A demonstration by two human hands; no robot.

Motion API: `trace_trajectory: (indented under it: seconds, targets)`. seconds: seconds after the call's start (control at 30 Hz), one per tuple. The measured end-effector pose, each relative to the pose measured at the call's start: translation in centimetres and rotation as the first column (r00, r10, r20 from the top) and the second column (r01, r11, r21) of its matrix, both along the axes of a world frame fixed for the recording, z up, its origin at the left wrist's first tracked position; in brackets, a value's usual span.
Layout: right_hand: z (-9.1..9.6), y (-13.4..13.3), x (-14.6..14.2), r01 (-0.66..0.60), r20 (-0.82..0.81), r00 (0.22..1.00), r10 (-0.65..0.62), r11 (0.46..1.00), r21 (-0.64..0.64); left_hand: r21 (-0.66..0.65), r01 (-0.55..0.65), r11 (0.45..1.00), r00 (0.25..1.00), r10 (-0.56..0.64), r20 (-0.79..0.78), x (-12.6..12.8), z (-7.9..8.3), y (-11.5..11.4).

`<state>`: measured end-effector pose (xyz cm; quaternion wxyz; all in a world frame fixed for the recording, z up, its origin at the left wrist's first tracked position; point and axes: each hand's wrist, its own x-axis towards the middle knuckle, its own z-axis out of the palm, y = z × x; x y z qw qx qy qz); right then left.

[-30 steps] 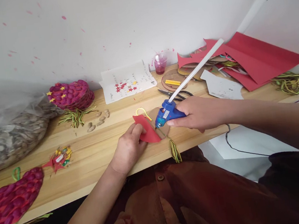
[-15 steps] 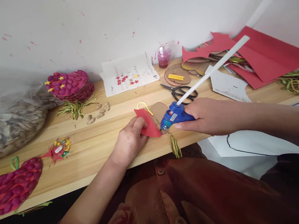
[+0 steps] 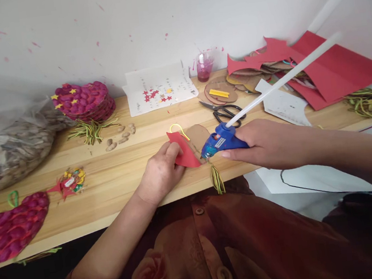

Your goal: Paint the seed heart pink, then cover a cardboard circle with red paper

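My left hand pinches the lifted edge of a red paper piece, folded up off a brown cardboard shape that lies near the front edge of the wooden table. My right hand grips a blue glue gun with a long white glue stick out of its back. Its nozzle touches the cardboard beside the red paper. A yellow loop sticks out at the top of the shape, and a green-yellow tassel hangs over the table edge.
Black scissors lie just behind the gun. Red paper sheets and cardboard cut-outs fill the back right. A star sticker sheet, a pink bottle, shell-covered hearts, a bag of shells and loose shells sit left.
The glue gun has moved a little right and down along the cardboard, with its stick tilting lower. My left hand keeps the red paper lifted.
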<state>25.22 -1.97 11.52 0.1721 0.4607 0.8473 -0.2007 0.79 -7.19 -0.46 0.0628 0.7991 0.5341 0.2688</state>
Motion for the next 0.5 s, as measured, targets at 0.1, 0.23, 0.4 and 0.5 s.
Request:
trace_trajectory:
  seconds: [0.1, 0.23, 0.4, 0.5]
  targets:
    - [-0.16, 0.10, -0.23, -0.006, 0.004, 1.000, 0.006, 1.000, 0.001, -0.012, -0.008, 1.000, 1.000, 0.008, -0.010, 0.02, 0.00, -0.02]
    - [-0.23, -0.04, -0.36, -0.025, 0.008, 1.000, 0.025, 1.000, -0.001, -0.013, -0.021, 1.000, 0.999, 0.021, -0.026, 0.11, -0.07, -0.08]
    - [-0.12, -0.41, -0.14, -0.033, 0.008, 0.999, 0.033, 0.999, -0.001, 0.009, -0.013, 1.000, 0.999, 0.013, -0.030, 0.20, 0.00, -0.01]
    - [0.00, -0.44, -0.17, -0.047, 0.014, 0.999, 0.047, 0.999, -0.001, 0.010, -0.002, 1.000, 1.000, 0.002, -0.023, 0.20, 0.04, 0.01]
